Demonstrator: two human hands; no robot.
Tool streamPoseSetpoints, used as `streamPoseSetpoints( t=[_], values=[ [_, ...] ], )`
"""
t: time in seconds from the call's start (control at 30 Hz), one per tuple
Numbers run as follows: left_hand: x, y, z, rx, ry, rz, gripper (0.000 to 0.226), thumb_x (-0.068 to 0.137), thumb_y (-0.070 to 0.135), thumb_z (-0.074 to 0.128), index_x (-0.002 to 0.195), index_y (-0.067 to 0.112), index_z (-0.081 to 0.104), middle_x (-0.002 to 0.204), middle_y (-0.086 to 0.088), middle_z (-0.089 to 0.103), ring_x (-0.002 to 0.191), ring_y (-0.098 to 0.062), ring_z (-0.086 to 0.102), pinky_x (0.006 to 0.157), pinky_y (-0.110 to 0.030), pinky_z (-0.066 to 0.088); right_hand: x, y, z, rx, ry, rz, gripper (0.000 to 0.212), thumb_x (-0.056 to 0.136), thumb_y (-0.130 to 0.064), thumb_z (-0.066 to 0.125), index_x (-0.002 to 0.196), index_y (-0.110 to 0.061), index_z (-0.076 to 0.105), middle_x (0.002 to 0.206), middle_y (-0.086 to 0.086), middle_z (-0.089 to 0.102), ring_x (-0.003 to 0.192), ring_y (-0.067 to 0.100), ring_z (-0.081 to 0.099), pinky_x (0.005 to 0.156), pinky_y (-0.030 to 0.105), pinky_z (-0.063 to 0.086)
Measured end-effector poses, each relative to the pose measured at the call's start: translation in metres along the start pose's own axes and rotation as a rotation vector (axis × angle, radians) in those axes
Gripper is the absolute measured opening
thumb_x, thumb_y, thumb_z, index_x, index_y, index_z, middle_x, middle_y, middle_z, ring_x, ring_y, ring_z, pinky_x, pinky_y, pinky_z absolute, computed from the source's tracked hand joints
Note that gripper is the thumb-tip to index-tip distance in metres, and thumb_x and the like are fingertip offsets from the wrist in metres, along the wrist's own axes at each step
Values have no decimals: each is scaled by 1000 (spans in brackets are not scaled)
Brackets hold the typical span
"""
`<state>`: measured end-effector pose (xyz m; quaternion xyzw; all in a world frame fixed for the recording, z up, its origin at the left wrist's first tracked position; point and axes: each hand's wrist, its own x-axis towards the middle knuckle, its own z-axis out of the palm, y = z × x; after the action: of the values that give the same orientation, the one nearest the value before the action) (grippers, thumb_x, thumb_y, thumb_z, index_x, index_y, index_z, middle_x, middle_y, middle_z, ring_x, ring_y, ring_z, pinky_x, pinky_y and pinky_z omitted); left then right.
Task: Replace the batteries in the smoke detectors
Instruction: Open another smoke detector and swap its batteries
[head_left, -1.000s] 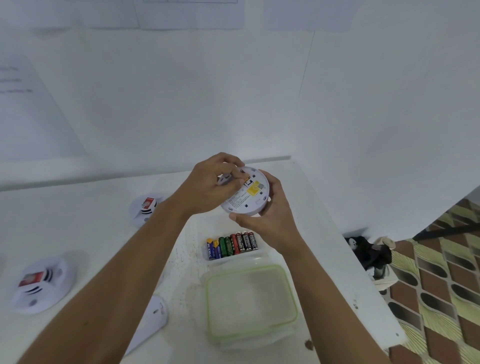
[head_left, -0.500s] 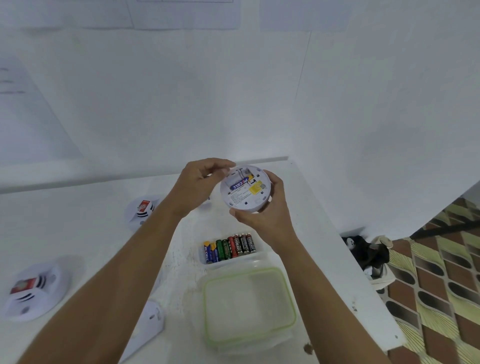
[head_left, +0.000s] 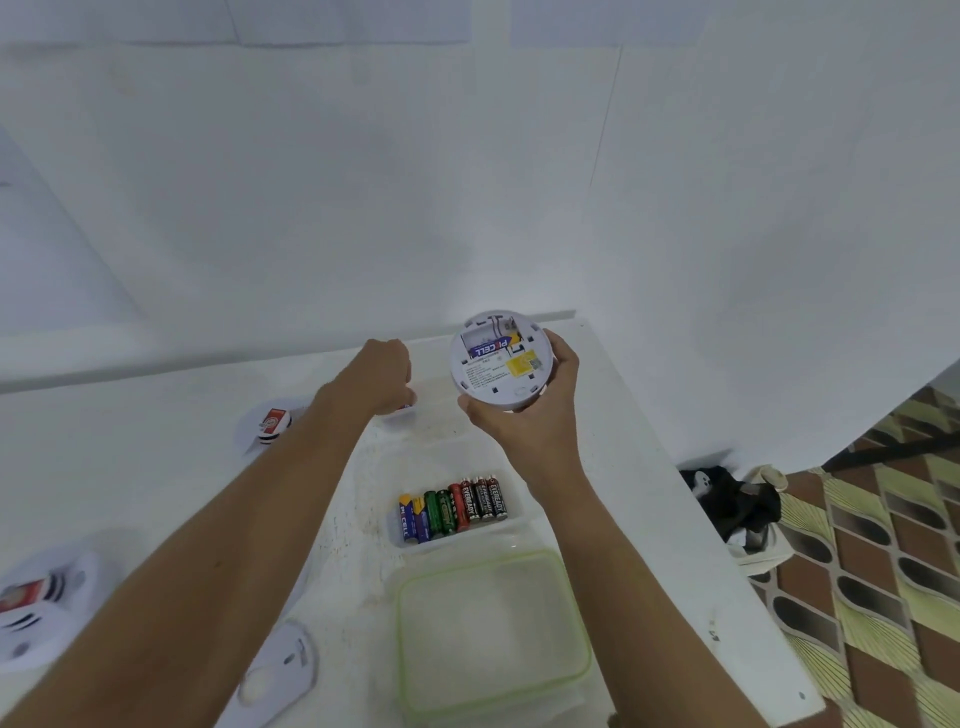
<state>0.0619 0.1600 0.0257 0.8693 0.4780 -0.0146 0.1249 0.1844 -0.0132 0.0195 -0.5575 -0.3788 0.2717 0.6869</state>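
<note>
Right hand (head_left: 532, 415) grips smoke detector (head_left: 496, 371), left hand (head_left: 382, 374) apart.

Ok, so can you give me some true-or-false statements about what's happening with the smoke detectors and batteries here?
1. The right hand holds a smoke detector with its back towards the camera. True.
2. Its battery compartment is covered. False: it is open, and a blue battery shows inside.
3. Both hands grip that detector. False: the left hand is down by the table, apart from it.
4. A row of batteries lies on the table. True.
</note>
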Motion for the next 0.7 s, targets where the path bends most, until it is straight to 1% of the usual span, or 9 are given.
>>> streamPoseSetpoints(
  t=[0.07,0.13,0.23,0.3,0.37,0.47,0.57,0.63,0.7],
  values=[
    [7,3,4,84,-24,-32,30,84,29,73,74,9,53,81,-5,55,68,-19,50,67,-32,47,1,1,1,2,-8,1,93,66,13,85,138,-17,35,132,-5,51,115,-2,58,84,21,55],
    [12,3,8,116,-47,-48,40,85,32,71,66,12,42,74,-2,49,62,-15,44,65,-32,43,2,3,1,4,-14,5,94,66,13,85,140,-16,34,132,-5,52,116,0,59,86,24,57],
    [16,3,11,146,-79,-44,37,87,29,64,63,16,39,75,-2,46,64,-15,41,68,-33,43,1,6,0,11,-23,24,95,66,12,86,141,-17,34,133,-4,53,120,5,59,94,32,57],
    [17,4,11,138,-84,-41,34,87,23,62,62,15,40,75,-4,48,62,-16,42,67,-34,45,1,7,-1,10,-29,31,95,67,11,86,141,-17,34,134,-4,53,119,4,58,95,33,57],
    [15,7,11,99,-85,-62,28,84,19,64,64,15,44,74,-4,50,63,-17,47,65,-33,47,1,8,-2,7,-31,38,95,67,12,86,141,-17,34,133,-5,53,117,1,59,94,31,57],
    [13,9,11,34,-87,-83,14,81,18,67,79,13,54,90,-7,58,78,-22,57,75,-36,55,2,10,-3,1,-33,40,96,67,11,86,141,-17,34,132,-7,53,117,1,59,92,28,57],
    [12,10,12,-9,-76,-83,19,80,18,70,93,10,58,99,-9,60,87,-26,60,81,-39,56,3,11,-4,-2,-29,46,96,66,11,87,141,-19,34,132,-7,53,118,2,59,93,30,57],
    [11,9,12,-31,-55,-77,20,80,16,71,95,7,61,99,-10,62,90,-27,61,80,-37,55,2,12,-5,3,-27,50,96,67,11,86,141,-18,34,133,-6,53,117,1,59,94,32,58],
    [9,7,12,-78,-19,-74,22,80,14,71,98,9,60,99,-9,62,87,-25,59,73,-33,52,2,13,-5,4,-28,53,96,67,12,86,142,-18,33,133,-5,52,117,0,58,95,33,58]
  ],
)
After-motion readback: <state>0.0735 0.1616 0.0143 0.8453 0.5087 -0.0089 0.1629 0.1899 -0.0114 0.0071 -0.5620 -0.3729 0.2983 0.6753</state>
